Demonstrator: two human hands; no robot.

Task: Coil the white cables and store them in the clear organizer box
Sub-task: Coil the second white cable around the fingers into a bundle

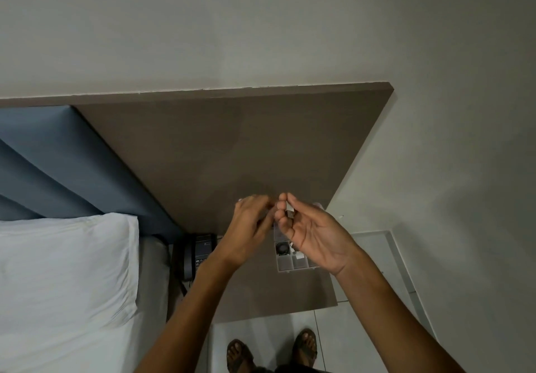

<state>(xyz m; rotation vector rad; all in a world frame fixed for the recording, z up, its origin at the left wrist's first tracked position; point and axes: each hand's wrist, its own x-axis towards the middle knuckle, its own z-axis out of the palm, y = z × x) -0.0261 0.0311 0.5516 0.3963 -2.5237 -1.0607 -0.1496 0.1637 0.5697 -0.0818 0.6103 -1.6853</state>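
**Two hands are working above the clear organizer box**

The person is standing at a brown bench [261,297] and is looking down at both hands, which are raised together above it. The right hand [316,236] is turning its palm up and to the left, and its fingers [280,205] are curling closed around a small white piece [289,209], which is looking like the plug end of a white cable. The thumb and the fingertips are pinching this piece between them. The left hand [249,224] is just beside the right one, with its back to the camera and its fingers bent toward the same white piece. It is blurred, so I cannot tell if it is holding anything or only touching.

The clear organizer box [291,264] is lying on the bench directly under the hands, and the right hand is covering a good part of it. In one compartment a dark round object [281,248] is sitting, and in the next one some white pieces [297,253] are showing, partly hidden by the hand. The front compartments are looking bare.

A dark telephone [203,252] is standing at the left end of the bench, near a bed with a white pillow [63,271]. Below, on the tiled floor [342,340], two feet in sandals [304,346] are showing
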